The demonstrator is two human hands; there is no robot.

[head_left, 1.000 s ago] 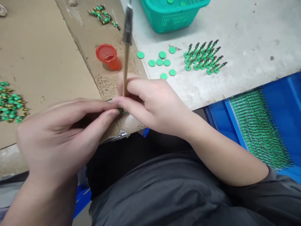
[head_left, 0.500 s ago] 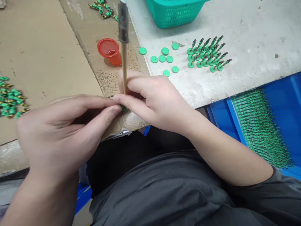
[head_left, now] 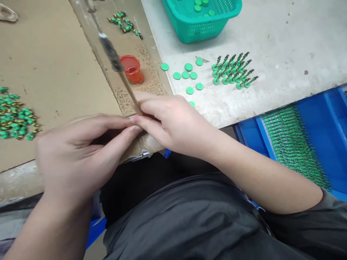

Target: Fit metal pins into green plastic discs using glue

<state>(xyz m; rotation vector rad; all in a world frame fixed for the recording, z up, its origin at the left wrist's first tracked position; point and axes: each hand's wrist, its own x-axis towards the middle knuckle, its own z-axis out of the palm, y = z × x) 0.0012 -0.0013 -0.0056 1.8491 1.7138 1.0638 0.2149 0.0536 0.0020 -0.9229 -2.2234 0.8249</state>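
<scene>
At the table's front edge, the fingertips of both my hands meet. My right hand [head_left: 176, 124] is closed around the lower part of a thin wooden stick [head_left: 128, 88]. A black sleeve wraps the stick's upper part, which leans to the left, and its lower tip is hidden in my fingers. My left hand [head_left: 84, 148] pinches thumb and forefinger together right against my right fingertips; whatever lies between them is covered. Just beyond the hands stands a red cup [head_left: 133, 74] with liquid in it. Loose green buttons [head_left: 185, 75] lie to the right.
Green buttons with dark twisted cords [head_left: 234, 70] stand in rows at right. Behind them is a green basket [head_left: 199, 32] holding a few buttons. Green-and-yellow corded pieces [head_left: 18, 117] are heaped at left, more [head_left: 126, 25] at the back. A blue bin [head_left: 322, 133] holds many rows.
The stick has tipped from upright to leaning left. A green bit that showed between my fingertips is now hidden. The view has shifted slightly, showing more of the basket.
</scene>
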